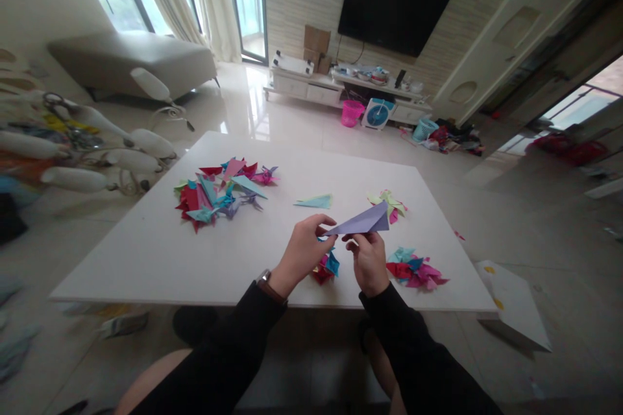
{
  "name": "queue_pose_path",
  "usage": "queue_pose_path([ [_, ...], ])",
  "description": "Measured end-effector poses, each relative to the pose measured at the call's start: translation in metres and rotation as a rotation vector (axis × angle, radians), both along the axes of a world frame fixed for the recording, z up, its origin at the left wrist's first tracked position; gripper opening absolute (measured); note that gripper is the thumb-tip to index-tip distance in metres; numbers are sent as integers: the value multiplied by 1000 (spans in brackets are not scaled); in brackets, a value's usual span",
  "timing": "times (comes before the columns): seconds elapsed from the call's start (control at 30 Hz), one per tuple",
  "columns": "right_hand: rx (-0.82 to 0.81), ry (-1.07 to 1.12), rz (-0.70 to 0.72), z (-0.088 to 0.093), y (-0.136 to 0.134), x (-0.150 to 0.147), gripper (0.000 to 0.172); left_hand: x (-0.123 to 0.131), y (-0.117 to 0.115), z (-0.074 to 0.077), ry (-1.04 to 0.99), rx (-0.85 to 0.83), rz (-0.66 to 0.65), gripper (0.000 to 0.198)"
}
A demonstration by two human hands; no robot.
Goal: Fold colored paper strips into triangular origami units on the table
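Note:
A purple paper plane [363, 220] is held above the white table [272, 272], its narrow tip to the left and its wide end to the right. My left hand [304, 246] pinches the tip between thumb and fingers. Closed on the lower edge from below is my right hand [368, 259]. Beneath and between the hands lies a small heap of red and blue folded paper [326, 267], partly covered by my left hand. Just beyond the hands a light blue paper plane [315, 201] rests flat on the table.
A large pile of colourful folded paper pieces [221, 191] covers the table's left part. Green and pink folded pieces [388, 202] lie at the right, with a mixed heap [418, 272] nearer me. A white board [513, 301] stands beyond the right edge.

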State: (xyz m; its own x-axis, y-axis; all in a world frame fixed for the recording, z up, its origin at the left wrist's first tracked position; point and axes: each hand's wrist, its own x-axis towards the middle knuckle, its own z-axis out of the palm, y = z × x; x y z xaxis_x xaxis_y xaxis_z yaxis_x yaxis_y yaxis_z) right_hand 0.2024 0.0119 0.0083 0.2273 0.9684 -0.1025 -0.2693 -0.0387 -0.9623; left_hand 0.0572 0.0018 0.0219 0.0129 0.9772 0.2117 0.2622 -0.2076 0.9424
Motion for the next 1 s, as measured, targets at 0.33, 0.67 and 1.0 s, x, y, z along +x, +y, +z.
queue_pose_path([
  [0.33, -37, 65, 1, 5, 0, 1, 19, -1, 2, 1, -61, 42, 18, 9],
  [0.67, -45, 52, 19, 4, 0, 1, 15, -2, 3, 2, -72, 82, 59, 7],
  [1.0, -41, 5, 4, -5, 0, 3, 18, 0, 6, 1, -254, -101, 29, 7],
])
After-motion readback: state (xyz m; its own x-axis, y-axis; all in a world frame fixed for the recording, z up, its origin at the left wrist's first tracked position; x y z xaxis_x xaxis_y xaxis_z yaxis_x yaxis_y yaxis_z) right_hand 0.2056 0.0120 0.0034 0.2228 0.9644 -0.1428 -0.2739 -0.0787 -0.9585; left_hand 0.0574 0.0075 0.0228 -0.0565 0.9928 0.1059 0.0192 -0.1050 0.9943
